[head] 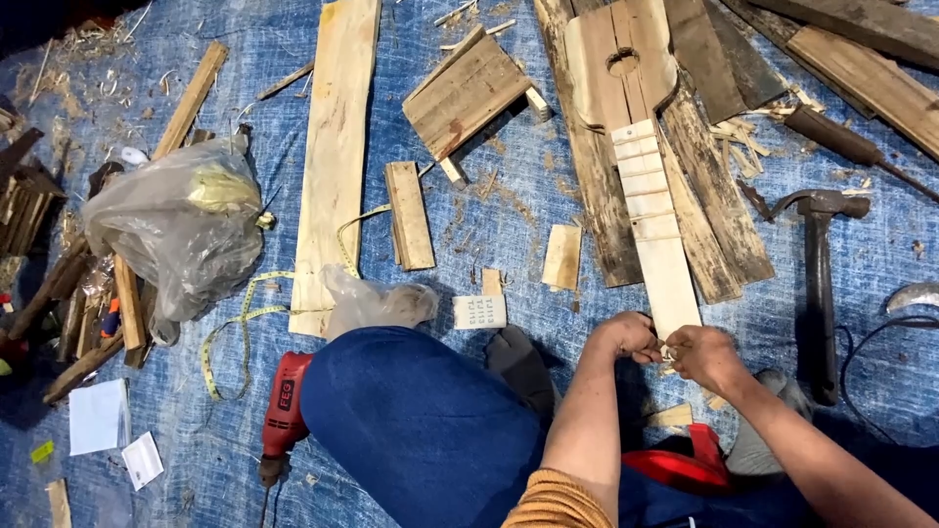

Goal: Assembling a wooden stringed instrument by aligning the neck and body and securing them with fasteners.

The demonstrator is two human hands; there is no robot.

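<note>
A blue tarpaulin (489, 225) covers the ground, strewn with wood shavings. On it lies a long pale plank (335, 147), running top to bottom left of centre. To its right, resting on dark weathered boards (704, 225), is a guitar-shaped wooden piece (636, 147) with a round hole in its body and a pale neck cut with cross grooves; the neck's near end reaches the hands. A clear plastic bag (186, 225) bulges at the left among scrap sticks. A claw hammer (817, 284) lies at the right, a red electric drill (284, 406) by the person's blue-clad knee (421, 420), and a yellow tape measure (245, 323) curls beside the plank. The left hand (626, 337) and right hand (702, 357) meet just at the neck's end, both closed tight, pinching a small pale wood scrap (668, 352) between the fingertips.
</note>
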